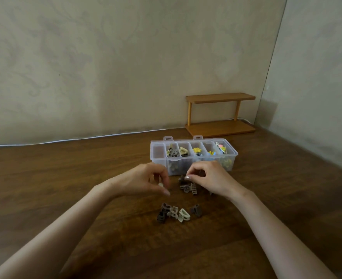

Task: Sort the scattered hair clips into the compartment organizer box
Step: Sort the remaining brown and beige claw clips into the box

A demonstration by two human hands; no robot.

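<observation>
Clips (174, 212) lying loose in front of box (158, 156)
right hand (210, 178) pinching dark clip (181, 179); left hand (144, 178) curling, can't tell if it's holding anything

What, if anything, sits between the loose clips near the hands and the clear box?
Nothing visible. The organizer box stands open-topped just beyond the left hand and the right hand, whose fingers pinch a dark clip right before its front wall.

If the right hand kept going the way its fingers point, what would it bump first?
Probably the left hand; the right hand, pinching a brown clip, points at it. Heights unclear.
</observation>
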